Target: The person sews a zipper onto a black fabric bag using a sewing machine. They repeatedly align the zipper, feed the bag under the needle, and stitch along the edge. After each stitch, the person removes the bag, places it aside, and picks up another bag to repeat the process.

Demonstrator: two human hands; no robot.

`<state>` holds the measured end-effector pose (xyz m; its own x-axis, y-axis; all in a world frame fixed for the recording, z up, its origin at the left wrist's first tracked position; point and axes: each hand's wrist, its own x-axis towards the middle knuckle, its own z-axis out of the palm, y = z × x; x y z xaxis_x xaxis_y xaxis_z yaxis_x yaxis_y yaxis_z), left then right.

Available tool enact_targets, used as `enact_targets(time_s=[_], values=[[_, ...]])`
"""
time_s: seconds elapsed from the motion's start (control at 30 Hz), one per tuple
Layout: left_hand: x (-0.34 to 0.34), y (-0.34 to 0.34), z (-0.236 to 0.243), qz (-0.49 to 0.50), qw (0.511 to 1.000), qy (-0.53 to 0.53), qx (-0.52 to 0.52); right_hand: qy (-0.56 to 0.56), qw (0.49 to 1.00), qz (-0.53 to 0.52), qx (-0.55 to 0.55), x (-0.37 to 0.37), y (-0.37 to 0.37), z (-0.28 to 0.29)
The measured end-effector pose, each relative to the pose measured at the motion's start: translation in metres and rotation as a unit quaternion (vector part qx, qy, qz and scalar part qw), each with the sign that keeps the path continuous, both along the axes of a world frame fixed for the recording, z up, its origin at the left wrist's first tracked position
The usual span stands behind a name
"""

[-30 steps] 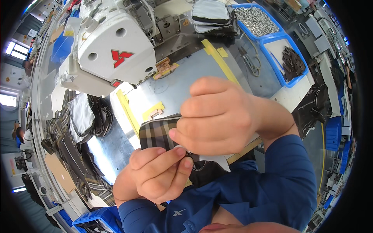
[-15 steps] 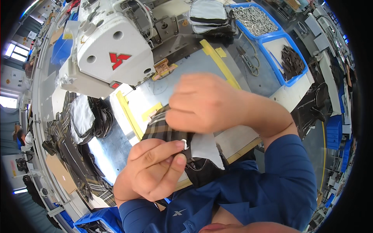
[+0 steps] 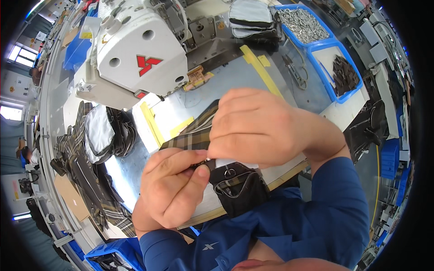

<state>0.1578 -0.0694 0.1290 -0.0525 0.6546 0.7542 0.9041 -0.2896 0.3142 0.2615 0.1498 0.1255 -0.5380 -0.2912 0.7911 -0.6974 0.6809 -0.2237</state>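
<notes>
We see the left hand [image 3: 172, 185] with thumb and forefinger pinched on a small dark piece [image 3: 197, 165]. The right hand [image 3: 260, 128] is curled just beside it, its fingertips hidden, so we cannot tell what they grip. The plaid fabric [image 3: 192, 139] lies under both hands, in front of the white sewing machine [image 3: 122, 61]. Nearer to the body, at the edge of the table [image 3: 285, 170], we find the black pouch [image 3: 242, 201] with a curved zipper [image 3: 235, 197] and a metal ring [image 3: 229, 173]. Farther right, we notice a blue tray [image 3: 291, 7] of metal parts
</notes>
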Motion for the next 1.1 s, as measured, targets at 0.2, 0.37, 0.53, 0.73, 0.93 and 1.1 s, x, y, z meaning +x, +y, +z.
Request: enact_targets(time_s=[0.2, 0.37, 0.53, 0.73, 0.93, 1.1], values=[[0.003, -0.003, 0.005, 0.003, 1.000, 0.016, 0.004, 0.050, 0.999, 0.000, -0.006, -0.005, -0.002, 0.000], [0.003, -0.002, 0.007, -0.006, 1.000, 0.021, -0.007, 0.047, 0.999, 0.012, -0.003, -0.003, -0.002, -0.001], [-0.013, -0.010, 0.023, 0.032, 0.998, -0.044, 0.007, 0.056, 0.998, 0.020, -0.004, 0.000, -0.002, 0.000], [-0.031, -0.023, 0.038, 0.000, 0.974, -0.222, -0.052, 0.037, 0.998, 0.057, -0.016, 0.003, -0.006, 0.003], [-0.035, -0.018, 0.032, -0.046, 0.987, -0.150, -0.046, 0.047, 0.997, 0.057, -0.020, 0.004, -0.008, 0.005], [-0.017, -0.011, 0.031, 0.045, 0.996, -0.081, -0.008, 0.049, 0.997, 0.061, -0.018, 0.004, -0.009, 0.006]])
